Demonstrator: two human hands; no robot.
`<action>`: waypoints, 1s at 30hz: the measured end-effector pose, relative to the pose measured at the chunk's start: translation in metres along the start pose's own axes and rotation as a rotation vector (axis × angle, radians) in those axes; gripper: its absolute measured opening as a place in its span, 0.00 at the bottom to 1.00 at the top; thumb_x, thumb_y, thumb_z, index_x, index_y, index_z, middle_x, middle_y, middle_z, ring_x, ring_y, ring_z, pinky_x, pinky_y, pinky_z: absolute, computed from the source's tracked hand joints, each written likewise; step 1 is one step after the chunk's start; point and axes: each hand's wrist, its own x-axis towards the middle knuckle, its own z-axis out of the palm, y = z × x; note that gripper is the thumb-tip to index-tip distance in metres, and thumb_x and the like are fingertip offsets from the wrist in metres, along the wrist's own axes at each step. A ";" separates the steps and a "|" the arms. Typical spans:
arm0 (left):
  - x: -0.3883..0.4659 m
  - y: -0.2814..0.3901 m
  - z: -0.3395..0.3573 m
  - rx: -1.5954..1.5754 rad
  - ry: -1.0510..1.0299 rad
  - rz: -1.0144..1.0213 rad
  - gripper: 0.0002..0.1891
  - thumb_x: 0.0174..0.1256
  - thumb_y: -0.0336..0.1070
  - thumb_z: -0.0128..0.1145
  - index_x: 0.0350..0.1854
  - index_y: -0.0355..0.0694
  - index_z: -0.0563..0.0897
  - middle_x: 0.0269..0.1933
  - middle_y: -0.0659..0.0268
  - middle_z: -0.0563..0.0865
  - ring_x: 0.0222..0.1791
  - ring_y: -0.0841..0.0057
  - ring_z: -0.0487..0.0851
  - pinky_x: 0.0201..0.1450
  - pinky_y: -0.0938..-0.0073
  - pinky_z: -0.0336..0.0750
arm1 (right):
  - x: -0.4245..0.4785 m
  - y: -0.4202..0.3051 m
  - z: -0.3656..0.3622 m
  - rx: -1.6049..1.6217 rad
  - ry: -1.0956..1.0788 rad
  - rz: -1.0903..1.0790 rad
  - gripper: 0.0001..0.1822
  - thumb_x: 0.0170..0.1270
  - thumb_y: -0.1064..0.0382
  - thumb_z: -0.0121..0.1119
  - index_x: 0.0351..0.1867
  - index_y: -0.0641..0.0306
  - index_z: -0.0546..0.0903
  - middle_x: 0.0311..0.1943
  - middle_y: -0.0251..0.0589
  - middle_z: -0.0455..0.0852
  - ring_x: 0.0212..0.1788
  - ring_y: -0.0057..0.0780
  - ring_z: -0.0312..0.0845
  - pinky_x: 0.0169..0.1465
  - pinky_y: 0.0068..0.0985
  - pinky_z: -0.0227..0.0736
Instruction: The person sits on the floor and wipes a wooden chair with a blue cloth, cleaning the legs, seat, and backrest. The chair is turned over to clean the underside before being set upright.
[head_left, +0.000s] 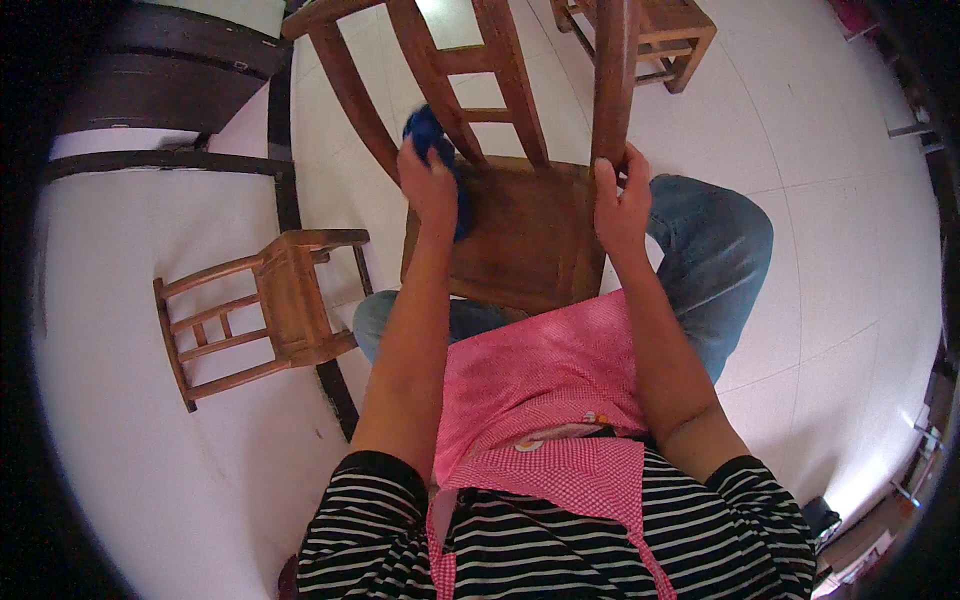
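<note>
A brown wooden chair (517, 232) stands between my knees, its slatted back rising on the far side of the seat. My left hand (429, 186) holds a bunched dark blue cloth (426, 129) at the foot of the left back post (352, 97). Part of the cloth hangs down over the left side of the seat. Around the lower end of the right back post (615, 90), my right hand (624, 201) is closed, thumb on the near side. The palm side of my left hand is hidden.
Against the white wall at the left stands a second wooden chair (296, 300). Another piece of wooden seating (675, 34) is at the top right on the tiled floor (817, 247). Dark drawers (172, 82) are at the upper left. Metal legs line the right rim.
</note>
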 end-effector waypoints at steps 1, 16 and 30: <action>0.008 -0.006 0.013 0.083 -0.013 0.102 0.24 0.59 0.23 0.54 0.61 0.37 0.73 0.62 0.51 0.76 0.60 0.46 0.72 0.63 0.57 0.68 | -0.001 -0.004 0.001 0.013 -0.005 0.001 0.22 0.69 0.57 0.56 0.59 0.67 0.72 0.49 0.44 0.80 0.50 0.33 0.77 0.54 0.30 0.71; -0.027 -0.033 0.002 0.392 -0.464 0.259 0.08 0.63 0.32 0.54 0.38 0.32 0.80 0.42 0.48 0.82 0.43 0.50 0.81 0.47 0.53 0.76 | 0.006 -0.014 0.000 0.064 -0.045 -0.063 0.22 0.68 0.59 0.55 0.57 0.73 0.69 0.48 0.55 0.73 0.51 0.47 0.71 0.57 0.38 0.66; -0.059 0.071 -0.014 -0.078 -0.070 0.036 0.16 0.56 0.26 0.57 0.49 0.35 0.80 0.44 0.52 0.81 0.48 0.50 0.79 0.54 0.57 0.73 | 0.008 -0.012 0.002 0.174 -0.096 0.122 0.24 0.65 0.54 0.62 0.55 0.67 0.70 0.42 0.44 0.80 0.44 0.30 0.76 0.51 0.28 0.71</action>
